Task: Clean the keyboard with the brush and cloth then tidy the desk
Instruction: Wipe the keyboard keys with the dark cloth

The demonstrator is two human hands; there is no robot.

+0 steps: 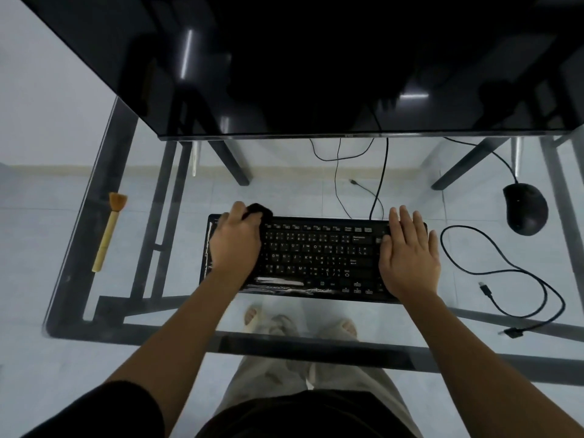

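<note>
Gripping a bunched black cloth against the far-left corner of the black keyboard, the left hand had its fingers curled round the fabric. The right hand lay flat on the keyboard's right end, its fingers straight and slightly spread. The keyboard sat in the middle of the glass counter, just near of a dark monitor. The bamboo-handled brush lay well apart at the counter's left edge, its bristles pointing far. A black mouse rested far right, and a loose black USB cable curled beside the keyboard's right end.
</note>
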